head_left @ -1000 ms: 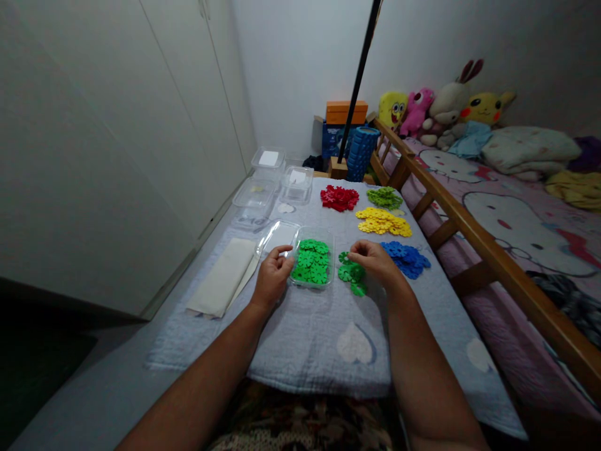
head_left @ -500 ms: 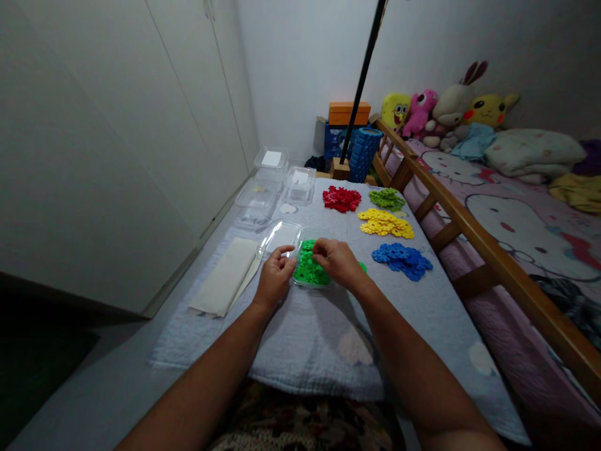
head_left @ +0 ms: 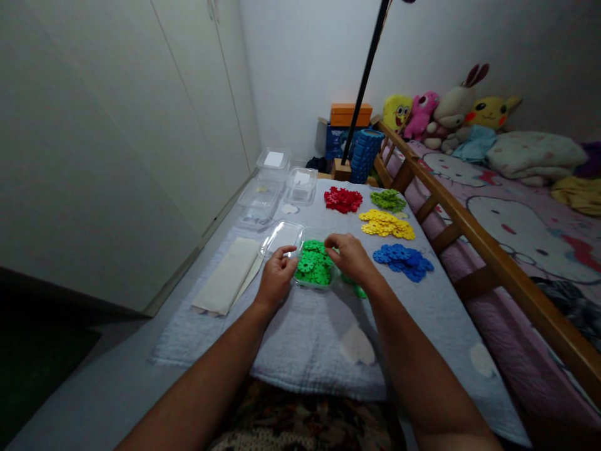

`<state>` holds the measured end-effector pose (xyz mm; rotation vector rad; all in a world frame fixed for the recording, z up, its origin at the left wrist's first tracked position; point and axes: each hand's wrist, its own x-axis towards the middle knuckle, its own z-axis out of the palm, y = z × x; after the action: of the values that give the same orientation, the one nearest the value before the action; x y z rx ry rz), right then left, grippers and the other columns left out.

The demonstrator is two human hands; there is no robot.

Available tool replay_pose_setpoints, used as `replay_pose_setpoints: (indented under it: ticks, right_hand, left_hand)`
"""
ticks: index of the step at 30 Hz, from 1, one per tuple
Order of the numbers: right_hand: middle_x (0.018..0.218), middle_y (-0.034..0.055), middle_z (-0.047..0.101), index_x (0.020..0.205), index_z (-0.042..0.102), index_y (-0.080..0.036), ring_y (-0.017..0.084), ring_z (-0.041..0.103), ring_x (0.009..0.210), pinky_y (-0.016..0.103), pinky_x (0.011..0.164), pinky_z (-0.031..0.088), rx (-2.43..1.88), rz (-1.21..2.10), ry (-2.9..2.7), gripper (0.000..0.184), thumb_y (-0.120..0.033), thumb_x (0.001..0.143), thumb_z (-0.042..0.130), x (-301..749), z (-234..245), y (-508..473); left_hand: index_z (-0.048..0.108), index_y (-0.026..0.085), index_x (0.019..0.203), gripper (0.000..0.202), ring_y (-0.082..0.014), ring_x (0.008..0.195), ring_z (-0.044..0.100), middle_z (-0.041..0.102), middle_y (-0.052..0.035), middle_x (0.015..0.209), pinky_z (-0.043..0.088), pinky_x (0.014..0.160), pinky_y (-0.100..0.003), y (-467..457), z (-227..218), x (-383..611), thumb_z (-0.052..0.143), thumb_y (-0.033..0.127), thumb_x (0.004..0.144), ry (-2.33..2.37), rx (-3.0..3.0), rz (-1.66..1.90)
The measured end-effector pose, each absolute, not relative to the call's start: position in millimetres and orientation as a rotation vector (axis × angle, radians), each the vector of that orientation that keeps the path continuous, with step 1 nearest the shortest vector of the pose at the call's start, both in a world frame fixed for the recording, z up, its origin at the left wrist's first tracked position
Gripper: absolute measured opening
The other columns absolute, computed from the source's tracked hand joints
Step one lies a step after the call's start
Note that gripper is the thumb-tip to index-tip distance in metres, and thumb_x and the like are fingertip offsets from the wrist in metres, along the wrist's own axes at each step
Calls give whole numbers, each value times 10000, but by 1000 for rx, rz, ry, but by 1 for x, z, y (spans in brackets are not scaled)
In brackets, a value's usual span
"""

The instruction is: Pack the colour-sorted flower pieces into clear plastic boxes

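A clear plastic container (head_left: pixel 315 286) stands on the cloth in front of me, filled with a heap of bright green flower-shaped plastic discs (head_left: pixel 313 263). My left hand (head_left: pixel 277 274) is closed at the container's left rim, thumb and fingertips against it. Over the right rim hovers my right hand (head_left: pixel 351 258), fingers bent together; whatever they may pinch is too small to make out. Beneath that wrist, a few more green discs (head_left: pixel 359 292) lie on the cloth, partly hidden. The container's open clear lid (head_left: pixel 282 238) lies against its far left side.
Red (head_left: pixel 343 199), light green (head_left: pixel 387 200), yellow (head_left: pixel 385 224) and blue (head_left: pixel 404 262) disc piles lie to the right. Several clear containers (head_left: pixel 259 194) stand at the back left, near a folded off-white cloth (head_left: pixel 226 275). A wooden bed rail (head_left: pixel 488 275) borders the right side.
My right hand has moved right, from over the middle of the green discs to the container's right rim, uncovering more of them. My left hand stays at the left rim.
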<state>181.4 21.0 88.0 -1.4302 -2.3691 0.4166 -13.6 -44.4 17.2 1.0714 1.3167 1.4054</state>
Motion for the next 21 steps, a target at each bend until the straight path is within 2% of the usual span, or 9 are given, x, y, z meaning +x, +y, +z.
replay_pose_setpoints:
  ticks: [4, 7, 10, 13, 15, 17, 21]
  right_hand:
    - [922, 48, 735, 939, 699, -191, 176, 632, 821, 279, 760, 431, -1537, 540, -2260, 94, -174, 906, 612, 225, 92, 27]
    - [957, 64, 716, 977, 701, -176, 186, 640, 853, 278, 768, 440, -1665, 619, -2336, 109, -194, 880, 655, 253, 88, 23]
    - [1117, 112, 679, 1164, 690, -157, 227, 651, 994, 289, 843, 466, -1749, 628, -2428, 388, -237, 793, 772, 267, 80, 9]
    - [1309, 158, 583, 1400, 583, -160, 263, 637, 1096, 303, 893, 482, -1841, 617, -2428, 743, -268, 711, 842, 267, 72, -6]
    - [1367, 166, 535, 1479, 516, -163, 271, 629, 1127, 310, 921, 482, -1865, 644, -2424, 844, -255, 704, 838, 263, 69, -11]
    - [1356, 158, 532, 1479, 516, -158, 270, 625, 1138, 310, 949, 474, -1862, 665, -2419, 819, -233, 722, 820, 259, 66, -12]
    - [1273, 130, 556, 1380, 598, -158, 242, 617, 1119, 291, 970, 463, -1834, 644, -2398, 630, -191, 777, 780, 253, 61, -2]
  left_hand:
    - [660, 167, 1171, 457, -110, 539, 430, 468, 80, 585, 321, 550, -220, -44, 16, -14, 707, 451, 816, 1334, 1098, 1405]
    - [664, 170, 1161, 455, -105, 523, 400, 442, 89, 572, 304, 539, -220, -44, 17, -13, 716, 452, 808, 1335, 1101, 1412]
    - [665, 171, 1158, 470, -107, 529, 420, 450, 86, 578, 317, 543, -222, -44, 17, -13, 737, 452, 788, 1329, 1078, 1419]
    - [667, 169, 1158, 482, -111, 537, 440, 455, 83, 580, 330, 548, -223, -44, 16, -13, 744, 459, 781, 1324, 1070, 1418]
    - [666, 170, 1159, 486, -112, 540, 444, 454, 84, 581, 332, 552, -222, -44, 15, -13, 742, 466, 781, 1328, 1076, 1416]
    - [664, 172, 1161, 486, -112, 541, 441, 451, 86, 583, 330, 555, -221, -43, 14, -14, 732, 474, 786, 1334, 1085, 1411]
    - [661, 176, 1164, 483, -108, 535, 415, 434, 91, 582, 313, 551, -222, -43, 13, -14, 721, 483, 796, 1345, 1099, 1399]
